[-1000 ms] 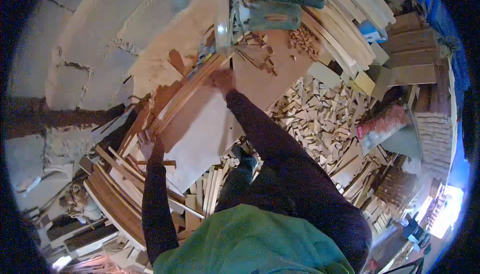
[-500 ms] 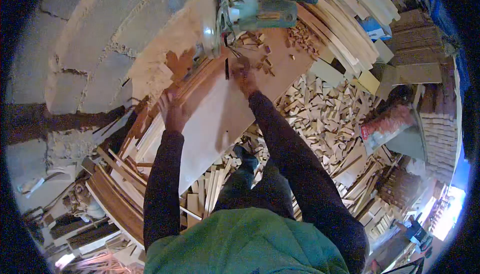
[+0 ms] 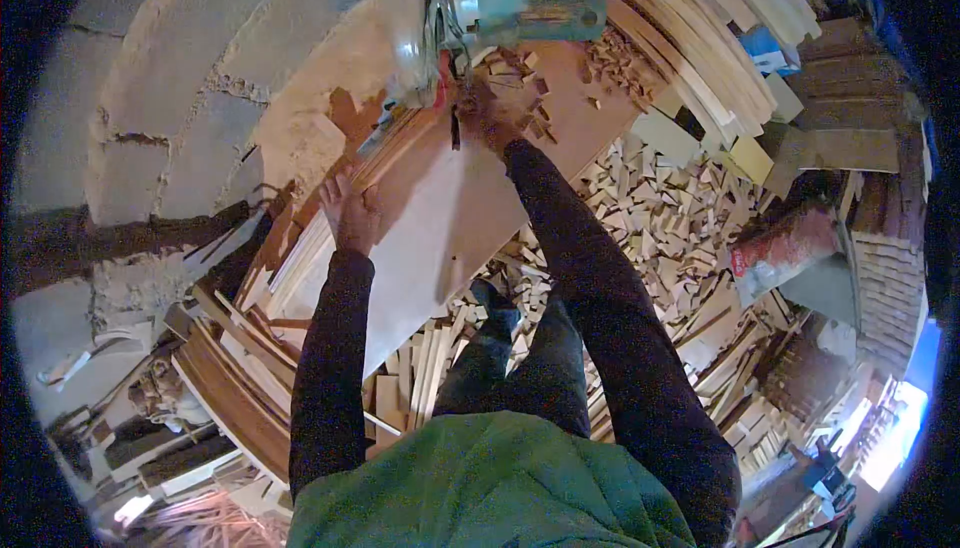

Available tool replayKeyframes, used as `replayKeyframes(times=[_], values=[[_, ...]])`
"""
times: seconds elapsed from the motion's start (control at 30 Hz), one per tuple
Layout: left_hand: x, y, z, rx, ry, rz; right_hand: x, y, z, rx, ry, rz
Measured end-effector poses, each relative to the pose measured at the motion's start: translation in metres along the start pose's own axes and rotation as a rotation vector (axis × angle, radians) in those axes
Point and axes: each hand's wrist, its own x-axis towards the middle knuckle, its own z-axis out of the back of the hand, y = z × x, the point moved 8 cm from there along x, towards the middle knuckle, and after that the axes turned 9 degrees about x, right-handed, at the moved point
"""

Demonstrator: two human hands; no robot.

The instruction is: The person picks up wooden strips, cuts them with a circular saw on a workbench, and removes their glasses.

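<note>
My left hand lies with its fingers stretched over long wooden strips at the back edge of a pale board worktop. In shadow beside a dark slot in the board is my right hand, close under a green power saw. Its fingers are dark and blurred, so what they hold, if anything, cannot be made out. Small cut wood pieces lie just right of that hand. A red glow shows near the saw's blade area, by the end of the strips.
A large heap of wood offcuts covers the floor to the right. Long boards are stacked at the upper right. A block wall stands at the left, with more planks below it. A red and white sack sits at the right.
My right hand has shifted up slightly, nearer the saw. A red glow now shows by the blade area. My left hand stays on the strips, and the view has shifted a little.
</note>
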Motion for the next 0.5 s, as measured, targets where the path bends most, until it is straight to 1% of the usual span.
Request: replayKeyframes(times=[0.03, 0.1, 0.13, 0.2, 0.27, 0.3, 0.37, 0.4, 0.47, 0.5], values=[[0.002, 0.002, 0.003, -0.062, 0.015, 0.059, 0.003, 0.000, 0.007, 0.046, -0.057, 0.040], [0.004, 0.005, 0.006, -0.184, 0.044, 0.174, -0.003, 0.015, -0.002, -1.069, 0.019, 0.296], [0.004, 0.004, 0.007, -0.160, 0.043, 0.166, -0.007, 0.015, -0.010, -1.626, 0.064, 0.422], [0.005, 0.003, 0.008, -0.115, 0.044, 0.147, 0.000, 0.013, 0.016, -1.543, -0.016, 0.157], [-0.004, 0.008, -0.006, -0.010, -0.039, 0.018, -0.008, 0.014, -0.005, -1.639, 0.011, 0.277], [-0.008, 0.008, -0.011, 0.043, -0.082, -0.047, -0.025, 0.010, -0.057, -1.769, 0.084, 0.538], [-0.007, 0.004, -0.010, 0.075, -0.032, -0.031, -0.035, 0.011, -0.098, -1.862, 0.093, 0.608], [-0.006, 0.002, -0.008, 0.091, -0.006, -0.022, -0.031, 0.014, -0.087, -1.831, 0.026, 0.410], [-0.003, -0.001, 0.001, 0.025, -0.034, -0.007, -0.033, 0.016, -0.085, -1.790, -0.041, 0.362], [-0.003, -0.001, 0.004, -0.007, -0.048, 0.002, -0.035, 0.016, -0.085, -1.786, -0.044, 0.508]])
